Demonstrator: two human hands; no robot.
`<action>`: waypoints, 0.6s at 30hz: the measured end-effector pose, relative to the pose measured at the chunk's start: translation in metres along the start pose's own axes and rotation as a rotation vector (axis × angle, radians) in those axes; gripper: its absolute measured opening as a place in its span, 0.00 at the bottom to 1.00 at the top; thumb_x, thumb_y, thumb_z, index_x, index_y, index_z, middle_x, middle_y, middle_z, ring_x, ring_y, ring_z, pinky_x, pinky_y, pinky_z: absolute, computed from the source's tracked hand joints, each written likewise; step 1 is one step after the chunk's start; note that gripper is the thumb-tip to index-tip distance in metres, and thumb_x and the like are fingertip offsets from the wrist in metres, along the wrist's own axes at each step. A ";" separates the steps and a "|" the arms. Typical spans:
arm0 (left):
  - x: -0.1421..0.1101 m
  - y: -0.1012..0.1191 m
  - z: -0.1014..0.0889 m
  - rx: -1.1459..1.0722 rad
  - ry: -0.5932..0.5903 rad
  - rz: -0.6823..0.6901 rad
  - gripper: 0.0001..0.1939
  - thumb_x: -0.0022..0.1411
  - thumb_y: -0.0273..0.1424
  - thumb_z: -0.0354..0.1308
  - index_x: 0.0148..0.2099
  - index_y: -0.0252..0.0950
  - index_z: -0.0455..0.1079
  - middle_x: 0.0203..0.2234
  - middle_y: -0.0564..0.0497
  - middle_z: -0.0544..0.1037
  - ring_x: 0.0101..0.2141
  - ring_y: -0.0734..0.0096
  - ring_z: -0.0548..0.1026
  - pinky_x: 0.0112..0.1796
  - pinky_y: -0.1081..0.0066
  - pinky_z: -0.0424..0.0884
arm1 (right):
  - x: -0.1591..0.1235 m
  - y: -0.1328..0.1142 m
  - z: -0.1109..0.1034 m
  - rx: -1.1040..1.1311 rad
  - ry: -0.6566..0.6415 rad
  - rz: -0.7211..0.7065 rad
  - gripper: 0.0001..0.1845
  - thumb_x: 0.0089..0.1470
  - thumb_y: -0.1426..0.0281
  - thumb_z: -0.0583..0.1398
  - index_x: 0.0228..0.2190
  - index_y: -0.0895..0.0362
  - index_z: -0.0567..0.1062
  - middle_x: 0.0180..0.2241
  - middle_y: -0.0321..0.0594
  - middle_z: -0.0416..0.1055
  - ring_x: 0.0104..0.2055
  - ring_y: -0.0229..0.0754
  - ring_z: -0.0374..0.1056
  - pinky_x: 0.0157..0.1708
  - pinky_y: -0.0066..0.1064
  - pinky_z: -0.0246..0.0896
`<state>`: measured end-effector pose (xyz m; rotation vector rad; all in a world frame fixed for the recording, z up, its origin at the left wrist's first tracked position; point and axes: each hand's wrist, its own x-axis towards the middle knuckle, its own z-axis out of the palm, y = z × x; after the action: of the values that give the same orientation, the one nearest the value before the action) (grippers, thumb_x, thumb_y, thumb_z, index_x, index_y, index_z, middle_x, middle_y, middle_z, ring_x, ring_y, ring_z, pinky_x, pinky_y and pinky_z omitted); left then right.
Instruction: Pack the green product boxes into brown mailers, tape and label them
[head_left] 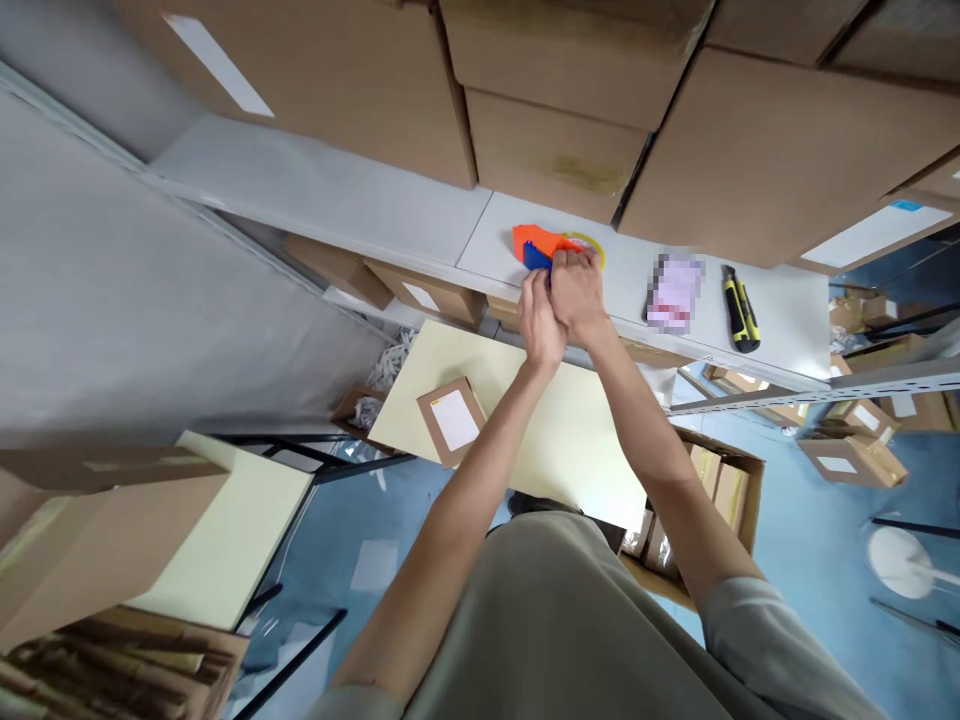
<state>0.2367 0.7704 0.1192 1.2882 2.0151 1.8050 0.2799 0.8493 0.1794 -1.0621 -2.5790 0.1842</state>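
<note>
Seen from head height, a person stood at a grey shelf with both arms stretched forward over a pale tabletop, hands meeting around an orange-and-blue tape dispenser. The likeliest trouble was a slip: the dispenser sat close to the shelf's front edge, so a loosened grip or a forward tug could have tipped it down toward the tabletop, where a small labelled carton lay. Crowded fingers were a second risk — if the dispenser had a toothed cutting edge, hidden here, a careless squeeze might have nicked one. A sideways sweep to the right could also have knocked the blurred, phone-like object or, farther along, the black-and-yellow utility knife. The right hand was curled over the dispenser, apparently grasping its near right part; the orange body stuck out beyond the knuckles to the left, and a yellow ring showed just behind. The left hand was bent close against the right, just below the blue part — whether it gripped anything could not be told.
</note>
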 end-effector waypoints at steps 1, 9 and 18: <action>-0.004 -0.001 -0.004 0.015 -0.031 0.046 0.27 0.79 0.38 0.58 0.75 0.42 0.66 0.72 0.37 0.72 0.73 0.52 0.72 0.75 0.53 0.64 | -0.001 -0.003 -0.005 0.000 0.015 0.007 0.30 0.79 0.68 0.41 0.66 0.71 0.70 0.62 0.70 0.74 0.69 0.69 0.69 0.74 0.74 0.48; -0.174 -0.055 -0.119 0.253 -0.090 -0.298 0.39 0.79 0.52 0.57 0.80 0.35 0.60 0.79 0.29 0.63 0.83 0.44 0.50 0.81 0.39 0.39 | -0.130 -0.060 0.016 0.262 0.006 0.099 0.37 0.81 0.55 0.43 0.76 0.63 0.64 0.78 0.63 0.60 0.81 0.66 0.55 0.81 0.68 0.44; -0.273 -0.126 -0.249 0.540 -0.090 -1.026 0.27 0.75 0.48 0.64 0.64 0.33 0.71 0.65 0.29 0.78 0.70 0.43 0.75 0.69 0.52 0.70 | -0.333 -0.107 0.189 0.830 -0.930 0.626 0.38 0.73 0.62 0.54 0.76 0.66 0.65 0.77 0.62 0.65 0.77 0.62 0.67 0.80 0.56 0.57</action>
<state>0.1919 0.4158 -0.0374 0.2087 2.4741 0.7472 0.3605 0.5413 -0.0585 -1.5646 -2.1927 2.0873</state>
